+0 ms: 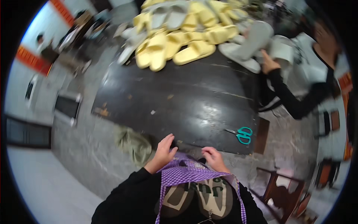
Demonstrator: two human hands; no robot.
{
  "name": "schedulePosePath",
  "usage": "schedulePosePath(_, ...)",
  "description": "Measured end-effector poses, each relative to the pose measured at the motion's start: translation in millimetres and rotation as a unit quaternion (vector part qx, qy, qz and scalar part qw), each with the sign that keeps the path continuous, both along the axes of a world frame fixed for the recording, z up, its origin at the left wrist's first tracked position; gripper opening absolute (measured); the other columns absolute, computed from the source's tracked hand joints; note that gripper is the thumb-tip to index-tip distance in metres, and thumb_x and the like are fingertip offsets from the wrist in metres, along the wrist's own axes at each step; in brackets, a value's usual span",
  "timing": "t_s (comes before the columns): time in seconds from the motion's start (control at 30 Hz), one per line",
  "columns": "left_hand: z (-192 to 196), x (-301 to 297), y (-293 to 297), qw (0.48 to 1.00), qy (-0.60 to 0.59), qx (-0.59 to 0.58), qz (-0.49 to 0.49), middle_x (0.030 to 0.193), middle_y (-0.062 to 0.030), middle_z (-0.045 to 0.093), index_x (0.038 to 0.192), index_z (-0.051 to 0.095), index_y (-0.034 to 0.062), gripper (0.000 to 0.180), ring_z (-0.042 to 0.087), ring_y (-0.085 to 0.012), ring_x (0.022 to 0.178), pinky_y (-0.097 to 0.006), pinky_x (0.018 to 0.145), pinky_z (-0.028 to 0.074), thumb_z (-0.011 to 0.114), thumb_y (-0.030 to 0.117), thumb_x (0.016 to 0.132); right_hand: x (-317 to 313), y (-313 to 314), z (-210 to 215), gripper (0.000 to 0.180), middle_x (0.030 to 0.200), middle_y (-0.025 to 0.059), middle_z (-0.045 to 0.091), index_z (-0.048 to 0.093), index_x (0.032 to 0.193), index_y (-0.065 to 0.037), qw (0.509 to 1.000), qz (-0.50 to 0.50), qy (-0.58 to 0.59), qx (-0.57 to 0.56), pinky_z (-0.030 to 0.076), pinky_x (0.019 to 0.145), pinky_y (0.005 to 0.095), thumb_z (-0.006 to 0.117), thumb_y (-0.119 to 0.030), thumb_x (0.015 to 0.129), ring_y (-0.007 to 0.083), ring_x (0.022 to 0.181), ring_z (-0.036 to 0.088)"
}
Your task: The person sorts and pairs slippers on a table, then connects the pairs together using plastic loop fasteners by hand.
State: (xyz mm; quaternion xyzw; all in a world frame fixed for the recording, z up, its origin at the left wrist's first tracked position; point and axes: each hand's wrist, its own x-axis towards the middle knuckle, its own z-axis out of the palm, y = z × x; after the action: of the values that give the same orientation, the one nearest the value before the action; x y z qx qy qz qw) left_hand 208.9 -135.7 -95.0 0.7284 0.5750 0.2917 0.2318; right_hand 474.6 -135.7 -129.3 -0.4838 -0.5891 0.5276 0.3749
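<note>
My left hand (163, 152) is at the near edge of the dark table (167, 97), just above the purple checked apron (186, 174). Its fingers are stretched out and nothing is in it. On the other side of the apron is my right hand (215, 159), loosely bent, with no object visible in it. Teal-handled scissors (244, 135) lie on the table's near right corner, beyond my right hand. At the table's far side is a heap of yellow slippers (195, 52) and grey slippers (257, 39).
Another person's hand (269, 62), in a black sleeve, reaches to the grey slippers at the right. Olive cloth (134, 145) hangs by the table's near left edge. A wooden chair (281, 192) stands at the lower right. A person (46, 48) is in the far left background.
</note>
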Motion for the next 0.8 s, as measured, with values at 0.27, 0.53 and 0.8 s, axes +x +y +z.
schedulePosePath(0.27,-87,-52,-154,0.893,-0.189,-0.297,0.282,0.086,-0.0078,0.065,0.099,0.062,-0.0028,0.027,0.061,-0.0156,0.077,-0.028,0.068,0.048,0.058,0.020,0.085,-16,-1,-1,0.016,0.086,0.0062,0.061,0.059,0.099,0.002,0.975,0.176,-0.036,-0.131,0.048,0.071,0.0249,0.051,0.000,0.086,0.0118,0.076,0.059)
schedulePosePath(0.53,-110,-62,-215,0.625,-0.463,-0.396,0.489,0.075,0.0013,0.060,0.090,0.065,0.0050,0.023,0.050,-0.0078,0.060,-0.022,0.053,0.038,0.052,0.024,0.087,-107,48,29,0.016,0.084,0.0087,0.061,0.060,0.098,0.001,0.961,0.274,-0.046,-0.010,0.048,0.064,0.0253,0.052,0.003,0.084,0.0134,0.070,0.059)
schedulePosePath(0.8,-126,-104,-206,0.593,-0.507,-0.370,0.504,0.070,-0.0010,0.057,0.089,0.063,0.0003,0.022,0.049,-0.0086,0.059,-0.023,0.052,0.038,0.053,0.020,0.085,-154,74,23,0.018,0.089,0.0068,0.062,0.059,0.102,0.001,0.955,0.278,-0.069,-0.070,0.049,0.072,0.0239,0.049,0.001,0.088,0.0109,0.077,0.058)
